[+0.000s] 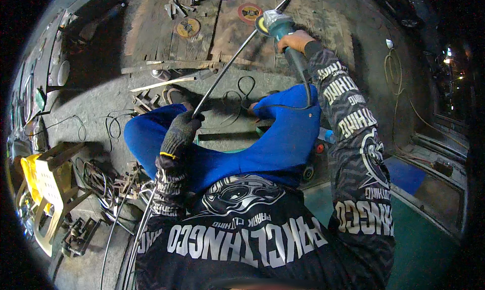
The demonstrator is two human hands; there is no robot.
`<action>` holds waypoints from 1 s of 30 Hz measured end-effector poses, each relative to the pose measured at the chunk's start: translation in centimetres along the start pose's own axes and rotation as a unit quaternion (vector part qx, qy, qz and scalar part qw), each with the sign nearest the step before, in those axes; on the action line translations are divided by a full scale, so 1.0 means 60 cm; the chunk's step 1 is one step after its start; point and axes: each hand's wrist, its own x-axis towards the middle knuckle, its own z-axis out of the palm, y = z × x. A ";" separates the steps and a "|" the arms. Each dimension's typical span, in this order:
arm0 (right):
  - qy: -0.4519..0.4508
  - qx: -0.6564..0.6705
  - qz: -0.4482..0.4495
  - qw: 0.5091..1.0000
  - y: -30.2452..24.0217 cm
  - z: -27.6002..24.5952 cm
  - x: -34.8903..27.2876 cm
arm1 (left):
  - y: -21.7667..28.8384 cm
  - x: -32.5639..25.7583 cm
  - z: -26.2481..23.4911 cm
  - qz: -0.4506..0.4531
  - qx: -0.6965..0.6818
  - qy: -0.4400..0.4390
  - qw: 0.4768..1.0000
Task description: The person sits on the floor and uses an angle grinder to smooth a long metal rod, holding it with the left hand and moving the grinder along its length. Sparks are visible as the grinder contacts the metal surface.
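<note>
Person seated low, blue trousers, patterned black long-sleeve top. Left hand (181, 130), in a grey knit glove with a yellow cuff band, has its grip closed round the near end of a thin metal rod (230, 62). The rod runs up and away across the knees, its far end reaching the disc of an angle grinder (277, 24). Right hand (294, 39), bare, is closed round the grinder's teal body; a black cable (303, 87) trails back over the right thigh.

Risks, as judged:
- Rod is slender and held only at one end; it could whip or chatter at the disc and kick the grinder.
- Bare right hand sits close to the disc; sparks or a slip could catch it.
- Cable lies across the leg, near enough to snag.

Materials: rod smooth, grey, round. Worn wooden boards (166, 32) ahead, rough and scarred, carrying spare round discs (188, 27). Concrete floor dusty. Yellow plastic stool (45, 189), slotted, at left beside tangled wires (98, 181).
</note>
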 end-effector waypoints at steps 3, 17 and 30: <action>0.008 -0.017 -0.008 1.000 0.031 -0.022 0.021 | 0.015 0.001 -0.009 -0.077 0.017 -0.032 0.996; 0.046 0.168 -0.140 0.975 0.282 -0.150 0.179 | 0.049 -0.007 -0.014 -0.143 0.002 -0.015 0.990; 0.068 0.000 -0.157 0.985 0.233 -0.118 0.184 | 0.054 -0.019 -0.016 -0.080 -0.022 -0.018 0.996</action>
